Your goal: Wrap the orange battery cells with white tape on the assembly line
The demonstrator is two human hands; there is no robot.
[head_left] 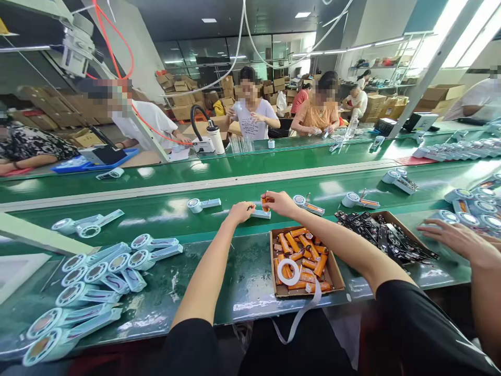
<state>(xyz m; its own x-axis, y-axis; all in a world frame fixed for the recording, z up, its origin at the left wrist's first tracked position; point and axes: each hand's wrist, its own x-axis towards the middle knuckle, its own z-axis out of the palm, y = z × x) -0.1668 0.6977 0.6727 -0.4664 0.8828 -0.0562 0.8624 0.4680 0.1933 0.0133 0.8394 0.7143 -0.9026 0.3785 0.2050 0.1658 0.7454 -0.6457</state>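
Your right hand (282,203) pinches an orange cylinder (265,203), not yet in the pale-blue plastic casing (261,214); how your left hand (240,212) grips, I cannot tell.

A short black fabric left sleeve (191,344) ends near the elbow; the matching black right sleeve (415,318) is marked in white.

Single head-worn camera, wide view, looking forward and down from above the bench's near side, just behind the carton of orange cylinders (337,275). Carton close to the lens, below and right of frame centre, wearer's forearms (207,274) entering from the bottom to either side of it. Beyond the carton, sightline crosses the green conveyor (152,219) to seated co-workers (256,120) facing back, stacked boxes (183,99) farthest off.
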